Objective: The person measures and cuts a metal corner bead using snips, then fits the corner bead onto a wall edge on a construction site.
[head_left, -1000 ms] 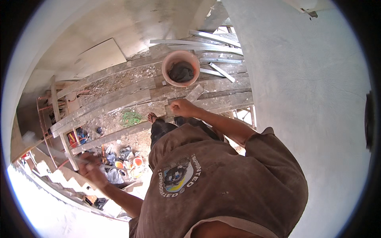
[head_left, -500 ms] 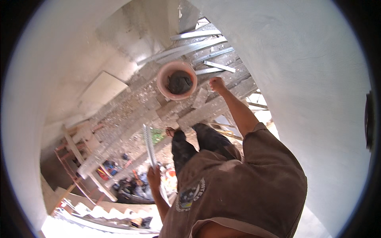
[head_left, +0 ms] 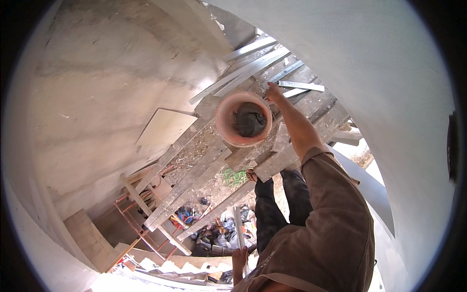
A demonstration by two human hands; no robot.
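Observation:
My left hand [head_left: 239, 256], low in the view beside my body, is closed around a long, narrow metal strip [head_left: 239, 226] that points away from me. Stretched forward, my right hand [head_left: 274, 92] is just past the right rim of a pinkish bucket [head_left: 224, 119]. Its fingers are curled, one reaching further out, with the tips at the near end of a perforated metal strip [head_left: 287, 71]; whether they grip it is hidden. A dark grey mass [head_left: 250, 119] sits inside the bucket. Several more metal strips [head_left: 255, 68] lie on the boards beyond.
I am on rough wooden planks [head_left: 187, 187] with gaps between them. A pale flat board [head_left: 167, 127] leans at the left wall. Below are a reddish metal frame [head_left: 130, 211], green cord [head_left: 234, 177] and heaped rubbish [head_left: 224, 233]. A smooth curved wall [head_left: 379, 82] rises at right.
My right hand has reached forward from beside the bucket to the metal strips. My left hand, still holding its strip, is lower in view. The whole view has shifted.

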